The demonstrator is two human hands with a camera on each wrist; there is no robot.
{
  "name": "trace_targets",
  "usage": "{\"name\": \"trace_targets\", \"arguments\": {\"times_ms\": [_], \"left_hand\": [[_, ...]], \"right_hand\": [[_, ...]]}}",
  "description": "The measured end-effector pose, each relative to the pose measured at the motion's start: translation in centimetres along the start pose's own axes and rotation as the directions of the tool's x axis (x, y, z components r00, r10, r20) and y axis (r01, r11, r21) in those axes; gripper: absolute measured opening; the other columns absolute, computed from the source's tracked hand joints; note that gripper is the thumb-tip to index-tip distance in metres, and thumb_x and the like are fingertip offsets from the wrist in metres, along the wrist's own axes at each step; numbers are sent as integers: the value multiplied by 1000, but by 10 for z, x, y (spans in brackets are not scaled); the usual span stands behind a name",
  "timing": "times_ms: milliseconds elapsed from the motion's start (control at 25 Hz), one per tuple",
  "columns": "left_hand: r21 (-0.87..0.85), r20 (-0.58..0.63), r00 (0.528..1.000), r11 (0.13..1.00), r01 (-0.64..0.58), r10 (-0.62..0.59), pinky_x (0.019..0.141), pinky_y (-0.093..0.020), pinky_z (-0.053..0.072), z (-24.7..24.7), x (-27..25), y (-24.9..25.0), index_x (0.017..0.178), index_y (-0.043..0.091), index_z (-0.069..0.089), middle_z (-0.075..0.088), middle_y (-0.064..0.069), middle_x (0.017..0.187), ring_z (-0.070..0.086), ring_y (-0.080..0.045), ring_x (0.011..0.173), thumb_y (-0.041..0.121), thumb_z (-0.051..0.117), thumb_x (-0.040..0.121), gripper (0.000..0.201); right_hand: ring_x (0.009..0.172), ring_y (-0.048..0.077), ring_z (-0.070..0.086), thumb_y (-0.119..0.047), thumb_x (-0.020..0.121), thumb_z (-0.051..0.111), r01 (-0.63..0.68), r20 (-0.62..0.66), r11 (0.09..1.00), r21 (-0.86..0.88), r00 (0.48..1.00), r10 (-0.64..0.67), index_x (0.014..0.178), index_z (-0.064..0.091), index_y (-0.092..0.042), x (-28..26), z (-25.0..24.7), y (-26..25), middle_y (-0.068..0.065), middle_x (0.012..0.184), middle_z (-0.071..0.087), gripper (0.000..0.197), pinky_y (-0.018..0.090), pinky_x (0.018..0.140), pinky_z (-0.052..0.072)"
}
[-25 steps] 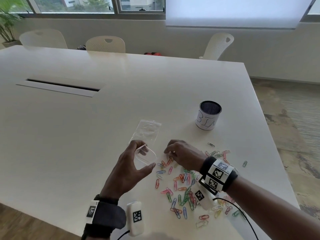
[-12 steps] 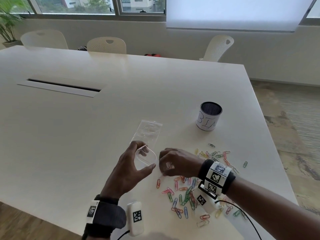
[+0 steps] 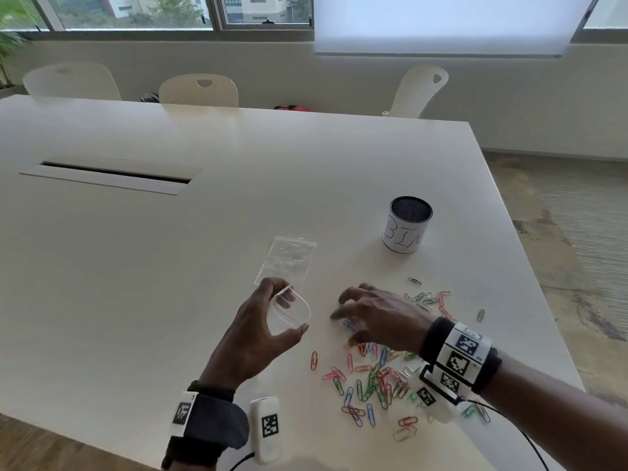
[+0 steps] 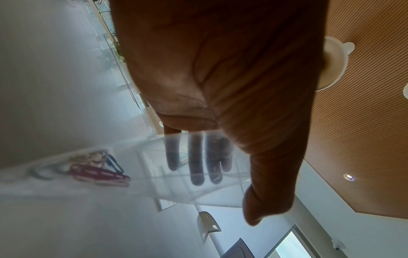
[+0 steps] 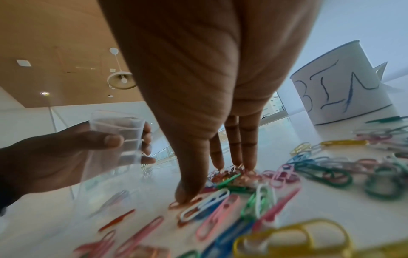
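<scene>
Right hand (image 3: 377, 317) was bunched up at the mouth of the bag (image 3: 289, 260) half a second ago. Now it's back down on the table (image 3: 170, 266) with its fingers spread over the paper clips (image 3: 373, 379) — so my guess is one batch went in and it's going for the next. Plenty of clips are left, most of them under that hand and back toward its wrist, with a few more off to its right.

Left hand (image 3: 251, 338) hasn't budged. Thumb and fingers are curled round the bag's mouth, bowing it open just left of the right fingertips, and the rest of the bag lies on the table beyond the left hand.

Right hand is spread wide, fingers fairly straight, thumb and fingertips (image 5: 249, 153) pressing on clips — nothing pinched or lifted yet as far as I can see. Left wrist view shows what looks like a few clips already in the bag, blurry though.
</scene>
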State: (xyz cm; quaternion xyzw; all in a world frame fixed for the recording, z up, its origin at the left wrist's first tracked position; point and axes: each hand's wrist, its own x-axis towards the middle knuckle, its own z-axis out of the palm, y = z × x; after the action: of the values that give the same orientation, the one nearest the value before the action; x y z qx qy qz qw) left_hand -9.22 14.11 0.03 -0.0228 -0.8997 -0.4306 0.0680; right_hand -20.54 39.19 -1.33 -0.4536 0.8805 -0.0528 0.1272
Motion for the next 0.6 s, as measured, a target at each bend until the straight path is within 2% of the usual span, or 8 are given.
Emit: {"name": "trace_targets", "arguments": {"times_ms": [120, 200, 400, 480, 600], "left_hand": [[-3, 5, 1000, 1000, -1, 1, 91, -9, 41, -1, 1, -3, 120, 35, 48, 65, 18, 113, 63, -6, 116, 32, 86, 83, 53], [-11, 12, 1000, 1000, -9, 9, 92, -10, 42, -1, 1, -5, 119, 35, 49, 64, 17, 114, 63, -7, 116, 32, 87, 83, 52], [-30, 47, 998, 999, -31, 32, 92, -9, 42, 0, 5, -6, 120, 34, 49, 64, 18, 113, 63, -7, 115, 32, 87, 83, 54], [-34, 58, 997, 999, -41, 42, 93, -10, 43, -1, 6, -5, 122, 33, 49, 64, 19, 113, 63, -7, 114, 32, 87, 83, 55], [-43, 72, 996, 998, -41, 44, 93, -11, 43, -5, 7, -4, 122, 33, 49, 63, 20, 112, 63, -6, 114, 33, 86, 83, 54]], "right_hand": [[110, 11, 61, -36, 101, 58, 7, -99, 998, 68, 995, 0, 125, 71, -31, -9, 14, -10, -4, 130, 68, 28, 31, 92, 60], [102, 9, 61, -31, 104, 49, -20, -119, 997, 78, 993, 29, 114, 74, -25, -16, 18, -19, -5, 119, 70, 28, 28, 88, 59], [91, 12, 60, -17, 106, 55, -73, -129, 997, 14, 989, 74, 115, 71, -11, -16, 11, -41, 2, 104, 66, 19, 25, 81, 58], [92, 15, 61, -14, 105, 55, -105, -134, 994, -12, 986, 102, 116, 68, -7, -13, 10, -46, 6, 105, 65, 18, 26, 81, 59], [87, 14, 66, -12, 105, 56, -161, -138, 985, 58, 976, 168, 110, 71, -6, -10, 8, -46, 6, 104, 68, 16, 27, 80, 61]]}}
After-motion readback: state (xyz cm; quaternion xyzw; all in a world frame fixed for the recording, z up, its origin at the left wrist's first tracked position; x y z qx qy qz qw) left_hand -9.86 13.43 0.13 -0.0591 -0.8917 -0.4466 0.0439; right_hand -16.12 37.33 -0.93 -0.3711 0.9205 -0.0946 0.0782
